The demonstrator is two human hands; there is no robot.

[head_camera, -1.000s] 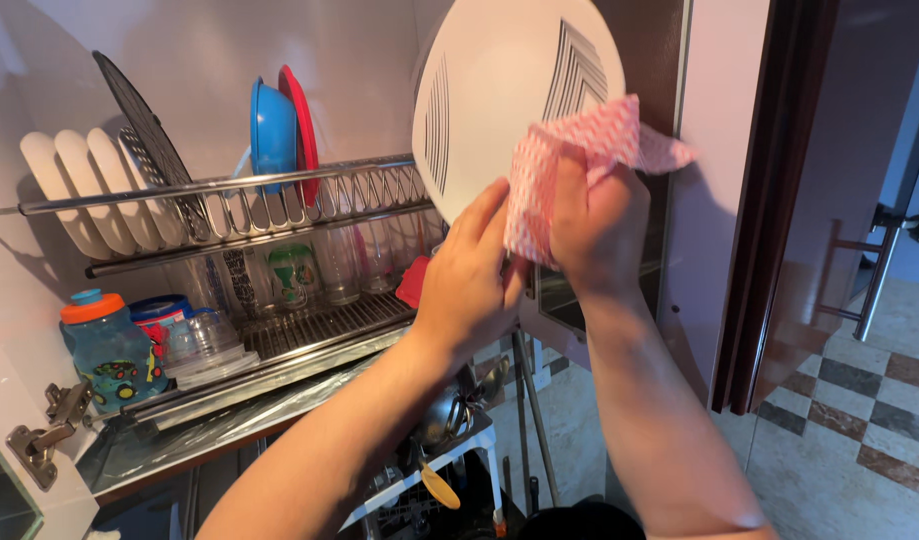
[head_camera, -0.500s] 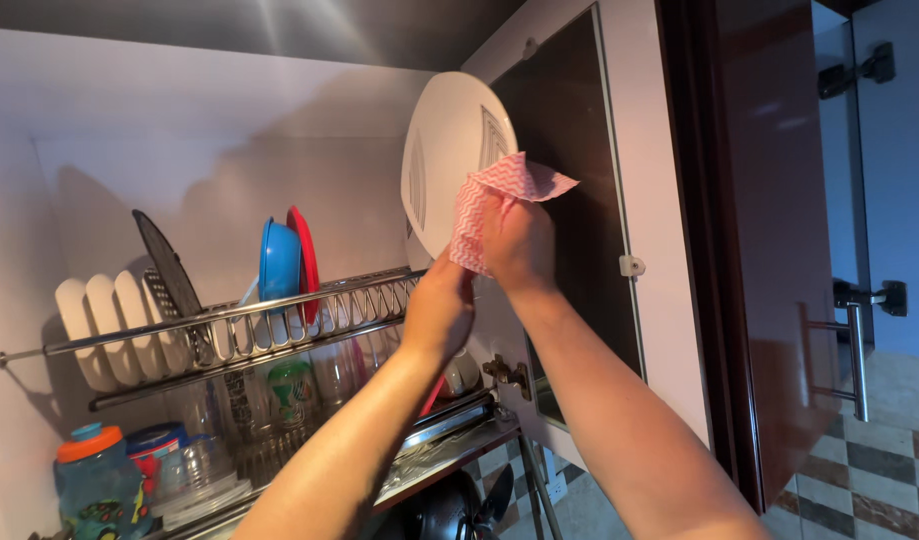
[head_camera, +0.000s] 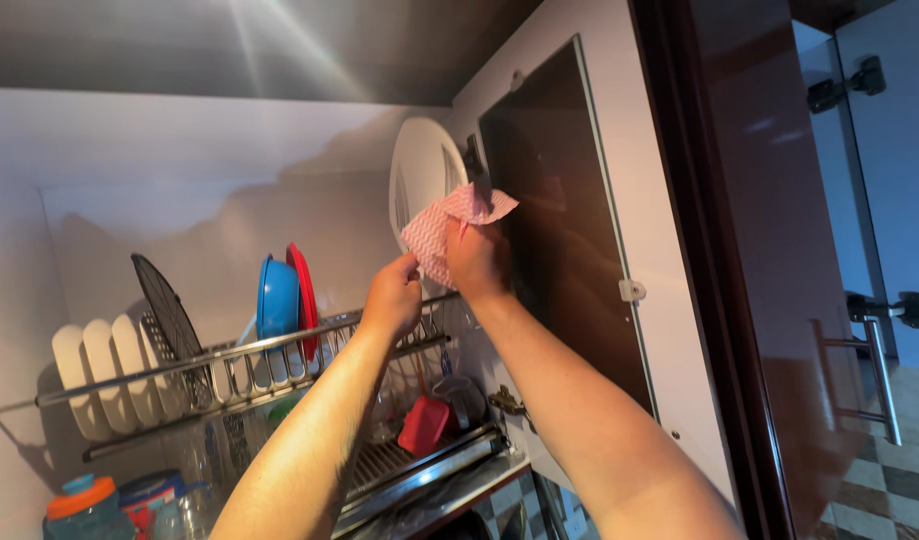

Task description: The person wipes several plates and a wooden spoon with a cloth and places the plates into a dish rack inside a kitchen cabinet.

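While your two arms reach up from the bottom of the frame, your left hand (head_camera: 392, 297) grips the lower edge of the white plate (head_camera: 419, 180) with its fingers curled around the rim. The plate sits in the upper middle of the frame, raised on its edge above the right end of the metal dish rack (head_camera: 229, 365), just beside the open cabinet door (head_camera: 569, 230). Your right hand (head_camera: 476, 262) is clenched on the pink and white cloth (head_camera: 441, 225) and presses it against the lower right part of the plate. The cloth covers part of the plate face, and one corner of it sticks out toward the door.

In the left middle of the frame, the rack holds white dishes (head_camera: 104, 365), a dark round mesh screen (head_camera: 169, 315), a blue bowl (head_camera: 276, 298) and a red plate (head_camera: 304, 285), all on edge. Under the rack, near the lower middle, a red scoop (head_camera: 424, 425) lies on the lower shelf. A jar with an orange lid (head_camera: 79, 500) is at the lower left corner.
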